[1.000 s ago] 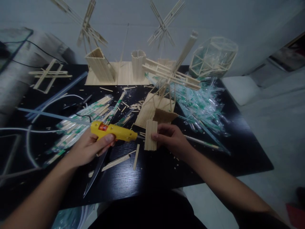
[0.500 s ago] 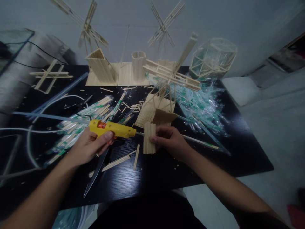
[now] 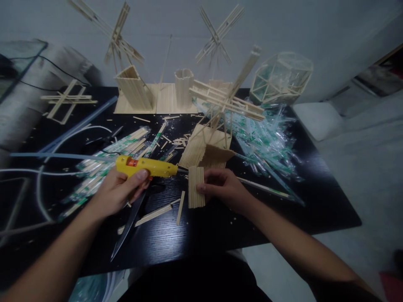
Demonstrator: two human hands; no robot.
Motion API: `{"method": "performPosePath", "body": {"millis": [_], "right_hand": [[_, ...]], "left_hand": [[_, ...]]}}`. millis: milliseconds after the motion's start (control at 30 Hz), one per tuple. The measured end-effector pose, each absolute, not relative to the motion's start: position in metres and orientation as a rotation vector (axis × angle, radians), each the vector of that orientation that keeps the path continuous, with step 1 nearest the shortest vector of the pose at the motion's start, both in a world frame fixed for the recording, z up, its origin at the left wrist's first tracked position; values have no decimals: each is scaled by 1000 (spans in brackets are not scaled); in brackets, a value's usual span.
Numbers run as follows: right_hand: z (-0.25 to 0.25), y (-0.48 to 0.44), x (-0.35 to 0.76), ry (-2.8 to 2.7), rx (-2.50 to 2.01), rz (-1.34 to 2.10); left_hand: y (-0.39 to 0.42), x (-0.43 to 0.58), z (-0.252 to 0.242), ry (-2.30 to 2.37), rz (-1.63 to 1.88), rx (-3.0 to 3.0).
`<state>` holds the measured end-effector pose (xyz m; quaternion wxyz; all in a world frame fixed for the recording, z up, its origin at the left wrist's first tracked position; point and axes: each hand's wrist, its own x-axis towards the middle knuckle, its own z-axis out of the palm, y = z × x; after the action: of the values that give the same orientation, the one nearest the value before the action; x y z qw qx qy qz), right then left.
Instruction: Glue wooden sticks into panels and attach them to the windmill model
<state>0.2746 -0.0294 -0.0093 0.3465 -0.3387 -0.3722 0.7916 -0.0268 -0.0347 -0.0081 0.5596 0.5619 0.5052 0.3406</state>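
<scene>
A yellow hot glue gun is gripped in my left hand, with a long clear glue stick running out of its back. Its nozzle points right and reaches the left edge of a small panel of joined wooden sticks; I cannot tell whether they touch. My right hand pinches that panel upright by its right side, some fingers hidden behind it. Below the glue gun lie a knife and a few loose sticks. Behind the panel stands a wooden stick windmill model.
Wrapped chopsticks lie left on the black table. Crumpled plastic wrappers cover the right. Stick models with a hexagonal tower and an angular tower stand at the back. A white cable loops at the left.
The glue gun has shifted slightly left and up. The stick panel has dropped slightly, and its top edge is now near the nozzle.
</scene>
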Motion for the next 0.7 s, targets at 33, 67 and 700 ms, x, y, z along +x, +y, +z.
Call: {"method": "performPosePath", "body": {"millis": [33, 67, 700], "right_hand": [[-9, -29, 275, -967, -878, 2056], [-10, -29, 275, -969, -878, 2060], [-8, -26, 279, -1035, -909, 2003]], "left_hand": [[-35, -27, -9, 1197, 809, 1321], [-34, -26, -9, 1203, 814, 1318], [-1, -39, 26, 2125, 237, 1438]]}}
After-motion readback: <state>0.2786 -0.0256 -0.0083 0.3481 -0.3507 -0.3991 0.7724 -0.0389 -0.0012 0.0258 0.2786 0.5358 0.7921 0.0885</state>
